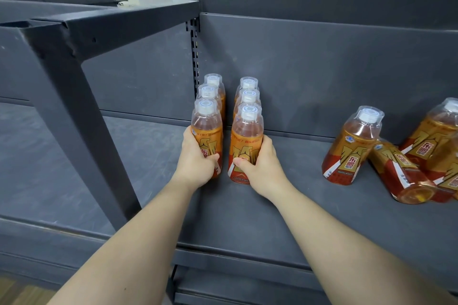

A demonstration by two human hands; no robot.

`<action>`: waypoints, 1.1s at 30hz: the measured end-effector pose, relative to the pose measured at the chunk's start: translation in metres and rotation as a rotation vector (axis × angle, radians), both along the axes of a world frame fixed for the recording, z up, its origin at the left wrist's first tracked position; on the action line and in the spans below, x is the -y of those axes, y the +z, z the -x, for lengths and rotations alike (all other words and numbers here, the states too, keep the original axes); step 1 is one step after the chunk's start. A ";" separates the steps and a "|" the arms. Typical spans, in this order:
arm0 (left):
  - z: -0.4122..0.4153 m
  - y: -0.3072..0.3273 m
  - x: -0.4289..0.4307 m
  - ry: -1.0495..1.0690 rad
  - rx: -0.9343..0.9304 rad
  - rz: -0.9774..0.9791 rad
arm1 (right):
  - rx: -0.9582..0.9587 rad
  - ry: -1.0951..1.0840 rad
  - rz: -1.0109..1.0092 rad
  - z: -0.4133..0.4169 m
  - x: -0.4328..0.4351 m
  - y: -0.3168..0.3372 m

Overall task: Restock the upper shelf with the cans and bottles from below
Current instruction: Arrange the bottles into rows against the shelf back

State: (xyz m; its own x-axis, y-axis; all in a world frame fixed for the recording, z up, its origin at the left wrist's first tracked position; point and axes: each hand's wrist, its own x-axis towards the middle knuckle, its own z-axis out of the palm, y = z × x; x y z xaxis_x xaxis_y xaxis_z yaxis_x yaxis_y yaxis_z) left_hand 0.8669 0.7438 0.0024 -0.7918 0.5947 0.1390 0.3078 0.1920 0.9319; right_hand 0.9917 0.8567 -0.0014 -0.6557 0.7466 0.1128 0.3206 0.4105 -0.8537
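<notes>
On the dark shelf [260, 218] the left hand [195, 162] grips the near bottle of the left row [207, 129] and the right hand [261, 167] grips the near bottle of the right row [246, 136] — both upright, rows side by side — with loose bottles [352, 153] leaning and lying at the right.

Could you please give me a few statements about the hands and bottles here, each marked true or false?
1. The left hand grips the front bottle of the left row. True.
2. The right hand lies flat on the shelf, holding nothing. False: it grips the front bottle of the right row.
3. Every bottle on the shelf stands upright. False: in the loose group at the right, one bottle lies on its side.
4. The bottles in both rows have white caps on. True.
</notes>
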 end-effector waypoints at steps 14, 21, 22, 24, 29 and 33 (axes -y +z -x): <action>0.004 -0.004 0.004 -0.050 0.103 -0.034 | -0.001 -0.003 0.003 0.000 0.001 -0.002; 0.002 -0.012 0.002 -0.028 0.167 -0.076 | -0.019 -0.002 -0.002 0.000 0.003 -0.004; 0.002 -0.012 0.001 -0.026 0.166 -0.077 | -0.018 0.000 -0.001 0.000 0.003 -0.005; 0.001 -0.012 0.000 -0.022 0.166 -0.080 | -0.018 0.001 0.003 0.000 0.003 -0.005; 0.001 -0.013 -0.001 -0.006 0.160 -0.076 | -0.024 -0.002 0.015 0.001 0.003 -0.006; 0.001 -0.012 -0.001 -0.003 0.153 -0.067 | -0.024 -0.003 0.026 0.001 0.003 -0.008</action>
